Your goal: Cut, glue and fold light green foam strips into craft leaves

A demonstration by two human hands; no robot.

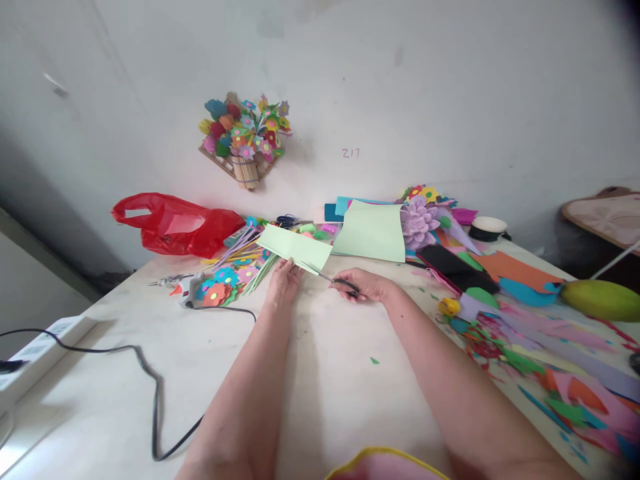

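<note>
Pale green paper held over the bench, scissors at its near right edge.

The left hand is clamped on the paper's near edge, and the right hand is closed around the scissors' black handles, the blades reaching left to the paper. Just behind and to the right stands a larger light green sheet, beside a lilac foam flower. To the left lie small cut-out flowers, a hot glue gun and, farther back, a red plastic bag; to the right, a black smartphone near an orange sheet.
</note>
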